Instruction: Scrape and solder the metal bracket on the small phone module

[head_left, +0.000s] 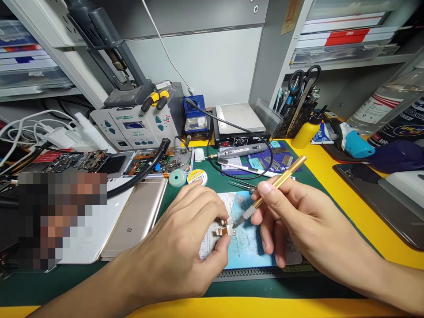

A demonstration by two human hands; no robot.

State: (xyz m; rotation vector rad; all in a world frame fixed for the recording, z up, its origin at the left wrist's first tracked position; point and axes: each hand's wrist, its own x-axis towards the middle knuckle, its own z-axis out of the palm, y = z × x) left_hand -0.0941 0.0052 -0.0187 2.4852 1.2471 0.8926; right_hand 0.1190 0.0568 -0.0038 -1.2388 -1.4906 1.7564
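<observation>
My left hand (185, 234) pinches a small electronic part with copper-coloured tabs (224, 231) between thumb and fingers; its exact kind does not show. A craft knife (280, 176) with a gold handle and grey tip is gripped like a pen in my right hand (304, 212). The blade end is at the part's right side, touching or very near it. Under both hands lies a light blue and white printed sheet or pad (250, 247), partly covered by them. Tweezers (243, 185) lie just behind my right hand.
Phones (134, 221) lie at left, beside a blurred patch. Behind stand a hot-air station (135, 126) with a black hose, a blue soldering unit (195, 115) and a hot plate (240, 117). A brush (241, 168), a yellow bottle (306, 132) and a large dark phone (380, 203) are at right.
</observation>
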